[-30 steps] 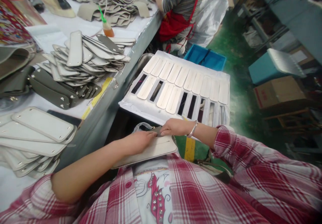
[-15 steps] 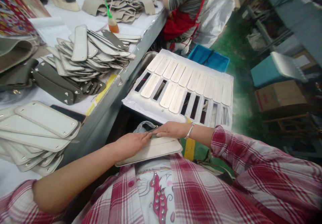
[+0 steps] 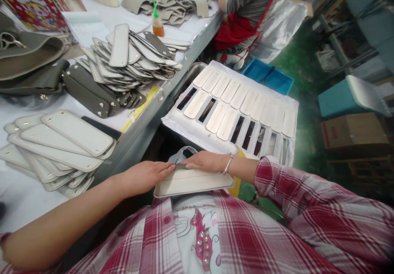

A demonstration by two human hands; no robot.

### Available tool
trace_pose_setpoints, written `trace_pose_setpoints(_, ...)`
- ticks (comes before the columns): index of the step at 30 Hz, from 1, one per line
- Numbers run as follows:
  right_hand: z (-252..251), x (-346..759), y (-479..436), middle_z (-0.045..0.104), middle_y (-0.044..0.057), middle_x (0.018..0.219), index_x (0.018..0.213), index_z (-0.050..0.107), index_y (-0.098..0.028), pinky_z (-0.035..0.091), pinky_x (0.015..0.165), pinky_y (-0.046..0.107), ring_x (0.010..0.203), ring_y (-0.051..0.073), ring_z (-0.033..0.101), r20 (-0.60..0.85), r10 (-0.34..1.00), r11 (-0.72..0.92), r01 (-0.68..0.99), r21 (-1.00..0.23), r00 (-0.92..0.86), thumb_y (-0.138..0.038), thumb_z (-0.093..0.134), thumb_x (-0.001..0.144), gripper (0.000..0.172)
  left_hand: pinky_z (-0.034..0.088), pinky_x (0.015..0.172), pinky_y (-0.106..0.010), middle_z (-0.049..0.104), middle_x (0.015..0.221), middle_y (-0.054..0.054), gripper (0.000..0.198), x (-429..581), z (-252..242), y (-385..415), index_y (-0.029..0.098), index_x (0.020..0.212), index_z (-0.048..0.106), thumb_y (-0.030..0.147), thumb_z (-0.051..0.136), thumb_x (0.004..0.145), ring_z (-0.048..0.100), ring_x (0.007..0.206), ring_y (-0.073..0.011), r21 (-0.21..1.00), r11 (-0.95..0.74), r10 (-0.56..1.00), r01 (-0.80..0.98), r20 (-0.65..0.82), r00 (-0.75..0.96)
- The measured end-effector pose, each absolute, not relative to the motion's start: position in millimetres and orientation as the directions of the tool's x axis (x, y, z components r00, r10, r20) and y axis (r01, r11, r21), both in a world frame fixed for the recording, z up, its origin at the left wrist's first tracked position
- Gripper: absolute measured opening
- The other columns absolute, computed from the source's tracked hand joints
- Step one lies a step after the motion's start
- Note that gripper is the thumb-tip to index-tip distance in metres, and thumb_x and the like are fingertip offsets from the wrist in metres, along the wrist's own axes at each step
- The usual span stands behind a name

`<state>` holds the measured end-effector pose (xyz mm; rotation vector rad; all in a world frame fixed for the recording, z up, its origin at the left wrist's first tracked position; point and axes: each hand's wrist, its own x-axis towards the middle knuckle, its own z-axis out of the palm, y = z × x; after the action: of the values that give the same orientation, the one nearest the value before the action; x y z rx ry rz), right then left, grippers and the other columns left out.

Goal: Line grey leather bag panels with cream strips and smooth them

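Note:
A cream, rounded-corner panel (image 3: 197,182) lies level at my lap, close against my shirt. The fingers of my left hand (image 3: 146,177) are held together on its far left edge. On the far edge nearer the middle, the fingers of my right hand (image 3: 205,162) press down, with the fingertips of both hands almost meeting. A strip of grey material shows at that edge by my right fingertips. My thumbs' grip underneath is hidden. Just beyond the hands curves a clear plastic loop (image 3: 184,148).
To the left, the table bears a fanned stack of pale panels (image 3: 70,146), a larger heap (image 3: 123,58), dark grey pieces (image 3: 88,89) and a glue bottle (image 3: 158,25). Ahead, a white-covered rack (image 3: 197,132) holds rows of cream panels. A co-worker (image 3: 246,15) sits at the far end.
My left hand has slid left along the panel, uncovering more of its face. My right hand has shifted slightly left. The whole view has swung, so the surroundings appear farther right.

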<state>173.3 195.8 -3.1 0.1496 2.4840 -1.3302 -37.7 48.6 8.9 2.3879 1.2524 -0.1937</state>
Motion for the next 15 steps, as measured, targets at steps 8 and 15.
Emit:
trace_pose_setpoints(8, -10, 135, 178, 0.062, 0.007, 0.114, 0.120, 0.056, -0.018, 0.041, 0.087, 0.030, 0.100, 0.018, 0.058, -0.266, -0.094, 0.600, 0.159, -0.784, -0.959, -0.033, 0.032, 0.095, 0.038, 0.045, 0.090, -0.033, 0.054, 0.127, -0.012, 0.044, -40, 13, 38, 0.017, 0.129, 0.043, 0.012, 0.040, 0.085, 0.058, 0.107, -0.0208, 0.238, -0.476, 0.803, 0.847, -0.275, 0.529)
trace_pose_setpoints(15, -18, 130, 179, 0.067, 0.005, 0.102, 0.111, 0.062, -0.019, 0.044, 0.083, 0.028, 0.089, 0.016, 0.061, -0.182, -0.163, 0.540, 0.067, -0.839, -0.970, -0.042, 0.031, 0.094, 0.042, 0.048, 0.085, -0.033, 0.055, 0.124, -0.015, 0.043, -34, 19, 34, 0.011, 0.126, 0.047, 0.009, 0.042, 0.083, 0.060, 0.101, -0.0217, 0.114, -0.499, 0.815, 0.859, -0.275, 0.510)
